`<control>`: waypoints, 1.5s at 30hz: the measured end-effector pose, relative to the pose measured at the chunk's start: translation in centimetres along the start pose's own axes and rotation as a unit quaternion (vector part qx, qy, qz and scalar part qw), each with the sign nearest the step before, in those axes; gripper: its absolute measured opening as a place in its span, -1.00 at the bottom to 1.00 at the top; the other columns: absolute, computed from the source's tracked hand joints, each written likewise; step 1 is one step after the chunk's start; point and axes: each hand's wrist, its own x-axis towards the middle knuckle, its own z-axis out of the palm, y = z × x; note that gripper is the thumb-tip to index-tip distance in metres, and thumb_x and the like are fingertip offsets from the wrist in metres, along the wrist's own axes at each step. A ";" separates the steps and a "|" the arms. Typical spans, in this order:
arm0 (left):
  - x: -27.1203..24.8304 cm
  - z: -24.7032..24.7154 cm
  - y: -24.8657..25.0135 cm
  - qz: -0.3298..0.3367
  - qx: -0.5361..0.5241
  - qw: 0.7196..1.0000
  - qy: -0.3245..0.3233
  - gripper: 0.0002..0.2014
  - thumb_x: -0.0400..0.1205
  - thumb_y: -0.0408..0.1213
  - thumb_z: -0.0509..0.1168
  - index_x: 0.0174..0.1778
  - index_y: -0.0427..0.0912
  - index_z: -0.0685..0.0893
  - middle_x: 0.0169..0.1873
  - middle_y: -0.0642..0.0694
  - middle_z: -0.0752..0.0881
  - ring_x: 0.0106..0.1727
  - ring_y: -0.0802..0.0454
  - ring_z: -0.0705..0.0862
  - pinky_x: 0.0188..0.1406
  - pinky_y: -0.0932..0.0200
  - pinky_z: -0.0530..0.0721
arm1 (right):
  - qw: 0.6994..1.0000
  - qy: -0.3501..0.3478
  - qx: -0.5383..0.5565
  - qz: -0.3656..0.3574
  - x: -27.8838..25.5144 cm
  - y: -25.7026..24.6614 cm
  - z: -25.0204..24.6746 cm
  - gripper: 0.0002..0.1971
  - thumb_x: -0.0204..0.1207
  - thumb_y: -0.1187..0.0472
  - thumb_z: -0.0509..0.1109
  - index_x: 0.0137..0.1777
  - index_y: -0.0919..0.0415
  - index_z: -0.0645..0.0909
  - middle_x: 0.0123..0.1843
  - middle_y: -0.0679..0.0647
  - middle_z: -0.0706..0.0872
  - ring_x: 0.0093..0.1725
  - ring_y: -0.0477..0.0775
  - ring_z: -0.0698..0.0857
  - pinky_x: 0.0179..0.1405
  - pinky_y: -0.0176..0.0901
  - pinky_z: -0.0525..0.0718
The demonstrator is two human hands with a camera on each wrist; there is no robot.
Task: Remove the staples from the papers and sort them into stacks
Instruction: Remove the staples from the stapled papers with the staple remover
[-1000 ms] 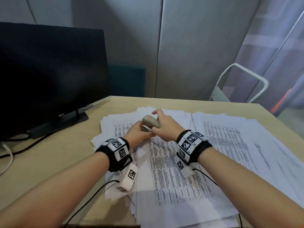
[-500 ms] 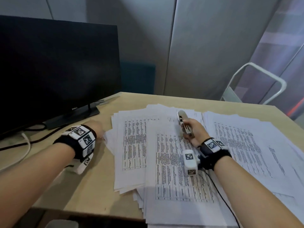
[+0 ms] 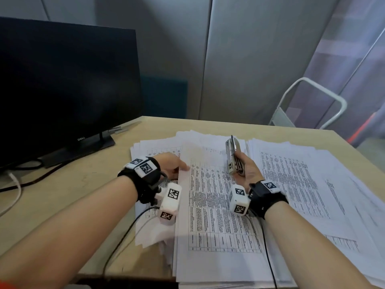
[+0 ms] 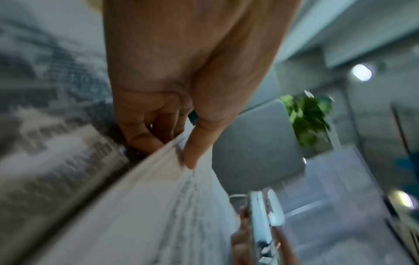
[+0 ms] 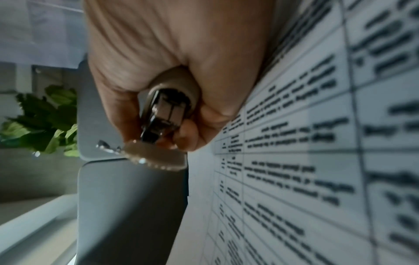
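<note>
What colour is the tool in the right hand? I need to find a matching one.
Silvery metal with a beige handle: the staple remover, best seen in the head view.

Right hand (image 5: 172,53) grips stapler (image 5: 165,114) (beside printed paper (image 5: 306,161)).

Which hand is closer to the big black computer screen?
Left. The left hand pinches the top printed paper sheet on the side toward the big black computer screen. The right hand holds the silver metal stapler tool farther away.
</note>
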 end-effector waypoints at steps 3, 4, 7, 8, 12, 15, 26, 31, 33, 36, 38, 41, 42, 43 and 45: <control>-0.5 0.1 -0.6 0.039 0.026 0.998 0.041 -0.61 0.50 -0.56 0.45 0.20 -0.33 0.50 0.18 -0.23 0.68 0.20 -0.19 0.68 0.09 0.00 0.72 | 1.000 0.009 -0.008 -0.014 -0.6 -0.3 0.4 -0.75 0.61 0.22 0.38 -0.28 0.29 0.69 -0.51 0.10 0.66 -0.61 0.00 0.61 -0.66 -0.25 0.59; -0.6 0.3 -0.9 0.061 0.051 0.995 0.068 -0.56 0.47 -0.52 0.50 0.19 -0.27 0.49 0.15 -0.19 0.68 0.19 -0.18 0.68 0.14 -0.02 0.70 | 0.999 0.012 -0.029 -0.025 -0.5 -0.4 0.3 -0.73 0.62 0.22 0.38 -0.31 0.28 0.70 -0.51 0.09 0.66 -0.62 0.00 0.60 -0.67 -0.25 0.59; -1.0 1.0 -1.5 0.134 0.096 0.982 0.094 -0.48 0.39 -0.41 0.59 0.25 -0.27 0.59 0.05 -0.18 0.77 0.07 -0.12 0.76 0.21 -0.11 0.70 | 0.978 0.040 -0.185 -0.085 -0.9 -1.1 0.0 -0.81 0.56 0.11 0.47 -0.07 0.25 0.68 -0.31 0.08 0.73 -0.44 0.00 0.65 -0.51 -0.20 0.60; -1.3 1.2 -1.5 0.151 0.089 0.980 0.094 -0.49 0.38 -0.39 0.60 0.22 -0.27 0.62 -0.01 -0.18 0.80 0.02 -0.10 0.78 0.19 -0.11 0.71 | 0.961 0.048 -0.249 -0.109 -1.1 -1.5 -0.3 -0.78 0.56 0.10 0.47 0.03 0.25 0.66 -0.21 0.09 0.74 -0.35 -0.02 0.67 -0.48 -0.24 0.60; -2.3 1.5 -1.1 0.224 0.043 0.970 0.087 -0.63 0.36 -0.40 0.60 0.07 -0.26 0.72 -0.03 -0.18 0.81 0.00 -0.06 0.80 0.11 -0.02 0.75 | 0.939 0.053 -0.321 -0.112 -2.0 -3.4 -2.6 -0.71 0.57 0.14 0.47 0.16 0.34 0.64 -0.08 0.21 0.79 -0.26 0.05 0.75 -0.33 -0.21 0.77; -2.6 1.5 -1.0 0.252 -0.023 0.965 0.065 -0.63 0.41 -0.39 0.56 0.13 -0.30 0.73 0.01 -0.15 0.82 0.02 0.00 0.80 0.04 0.12 0.74 | 0.931 0.012 -0.360 -0.053 -2.5 -4.2 -4.4 -0.69 0.56 0.13 0.47 0.18 0.33 0.66 -0.23 0.19 0.81 -0.40 0.06 0.76 -0.41 -0.08 0.75; -0.5 1.1 -2.1 0.150 0.152 0.960 0.178 -0.65 0.63 -0.30 0.38 0.33 -0.23 0.58 0.23 -0.17 0.68 0.26 -0.17 0.63 0.24 0.00 0.61 | 0.808 0.166 -0.522 -0.218 -2.6 -8.4 -8.4 -0.74 0.49 0.13 0.55 0.09 0.27 0.77 -0.10 0.12 0.79 -0.11 0.07 0.70 -0.07 -0.10 0.61; -0.1 -0.4 -1.9 0.072 0.224 0.961 0.144 -0.32 0.44 -0.21 0.58 0.37 -0.36 0.40 0.23 -0.18 0.61 0.25 -0.18 0.59 0.12 0.02 0.59 | 0.656 0.243 -0.703 -0.128 -2.1 -13.5 -12.6 -0.68 0.49 0.10 0.55 -0.15 0.43 0.73 -0.20 0.32 0.72 -0.16 0.27 0.64 -0.35 -0.10 0.42; 0.0 -0.4 -1.6 0.056 0.189 0.973 0.117 -0.30 0.33 -0.22 0.66 0.28 -0.33 0.46 0.21 -0.10 0.63 0.21 -0.13 0.59 0.16 0.03 0.58 | 0.601 0.259 -0.751 -0.091 -1.4 -14.7 -14.1 -0.63 0.51 0.10 0.52 -0.10 0.50 0.72 -0.26 0.30 0.64 -0.22 0.24 0.56 -0.46 -0.14 0.35; 2.3 -1.1 -2.2 0.025 0.116 0.991 0.065 0.12 -0.11 -0.09 0.80 0.38 -0.21 0.46 0.29 -0.14 0.66 0.24 -0.21 0.67 0.18 -0.11 0.69 | 0.540 0.259 -0.800 -0.035 -0.9 -15.1 -15.4 -0.67 0.55 0.12 0.46 -0.03 0.46 0.65 -0.13 0.31 0.68 -0.16 0.26 0.59 -0.18 -0.07 0.58; 0.9 -0.2 -1.9 0.015 0.050 0.998 0.025 -0.34 0.19 -0.35 0.72 0.15 -0.31 0.57 0.13 -0.23 0.71 0.05 -0.18 0.74 -0.09 0.05 0.78 | 0.506 0.255 -0.823 -0.029 -1.1 -14.5 -15.6 -0.78 0.56 0.16 0.43 -0.03 0.36 0.59 0.01 0.34 0.72 -0.05 0.30 0.66 -0.08 -0.04 0.60; -0.2 1.0 -1.6 0.004 0.052 0.998 0.019 -0.53 0.22 -0.38 0.67 -0.14 -0.24 0.53 -0.06 -0.24 0.65 -0.14 -0.09 0.65 -0.25 0.13 0.75 | 0.562 0.268 -0.776 -0.103 -1.6 -13.5 -14.2 -0.78 0.56 0.11 0.45 -0.04 0.26 0.56 -0.03 0.28 0.68 0.05 0.33 0.67 -0.06 -0.02 0.56; -0.7 1.4 -1.4 0.002 0.078 0.997 0.026 -0.42 0.13 -0.25 0.73 -0.10 -0.30 0.55 -0.03 -0.20 0.69 -0.07 -0.12 0.68 -0.03 0.00 0.77 | 0.613 0.252 -0.737 -0.132 -1.8 -13.1 -13.3 -0.76 0.57 0.06 0.44 -0.09 0.24 0.56 -0.09 0.25 0.68 -0.02 0.30 0.66 -0.13 -0.05 0.55; 0.0 1.5 -1.6 0.011 0.104 0.994 0.033 -0.27 0.04 -0.12 0.75 0.01 -0.33 0.59 0.02 -0.18 0.73 0.02 -0.16 0.71 0.12 -0.11 0.73 | 0.685 0.216 -0.680 -0.147 -2.2 -12.6 -12.3 -0.73 0.59 0.02 0.42 -0.14 0.23 0.57 -0.16 0.21 0.68 -0.15 0.25 0.65 -0.23 -0.09 0.52; -0.8 2.6 -1.1 0.035 0.154 0.987 0.020 -0.17 0.04 -0.03 0.70 0.20 -0.25 0.59 0.08 -0.18 0.74 0.10 -0.19 0.72 0.16 -0.16 0.70 | 0.814 0.105 -0.558 -0.122 -3.0 -11.2 -9.8 -0.67 0.64 -0.02 0.36 -0.19 0.24 0.60 -0.31 0.17 0.70 -0.40 0.13 0.56 -0.47 -0.17 0.45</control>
